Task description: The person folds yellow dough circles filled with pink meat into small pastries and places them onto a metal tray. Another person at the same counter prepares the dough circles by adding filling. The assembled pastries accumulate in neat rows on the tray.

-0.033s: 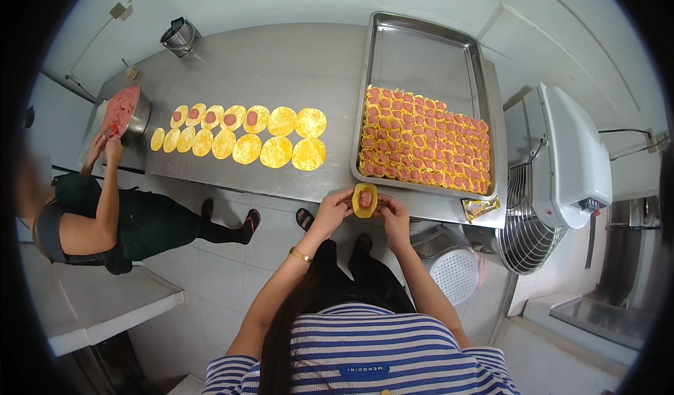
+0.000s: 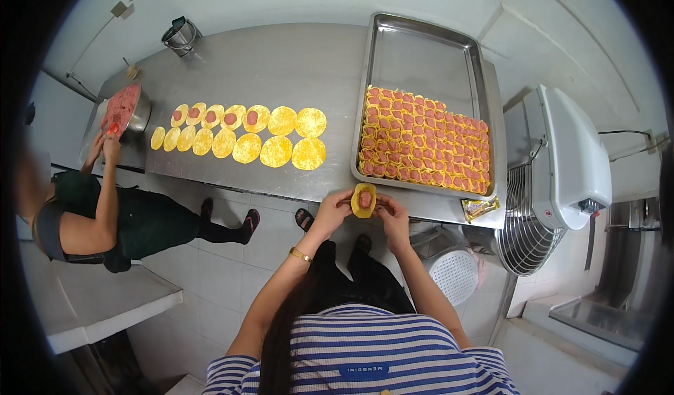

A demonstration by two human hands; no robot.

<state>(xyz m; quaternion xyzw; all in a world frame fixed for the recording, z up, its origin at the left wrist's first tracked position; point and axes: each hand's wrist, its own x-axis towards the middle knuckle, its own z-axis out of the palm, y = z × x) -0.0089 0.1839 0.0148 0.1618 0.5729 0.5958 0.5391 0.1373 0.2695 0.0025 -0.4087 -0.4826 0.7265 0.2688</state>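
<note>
Just off the table's front edge I hold a round yellow dumpling wrapper [image 2: 364, 200] with a lump of pink meat filling in its middle. My left hand [image 2: 334, 211] pinches its left side, and the fingertips of my right hand [image 2: 393, 216] close on its right side. On the steel table [image 2: 274, 51] to the left lie two rows of yellow wrappers [image 2: 307, 154]. Several in the far row carry meat lumps; those in the near row are bare. A large steel tray [image 2: 421, 33] stands ahead to the right, its nearer part packed with open-topped meat dumplings [image 2: 421, 142].
At the far left a co-worker [image 2: 140, 209] has both hands at a steel bowl [image 2: 142, 114] of minced meat, with something red in hand. A small metal bucket [image 2: 180, 38] stands behind. To my right are a mixer [image 2: 576, 160], a yellow packet [image 2: 480, 209] and a perforated white stool [image 2: 453, 277].
The co-worker's hands and the red thing have shifted slightly at the bowl. My hands and the wrapper between them stay almost in place.
</note>
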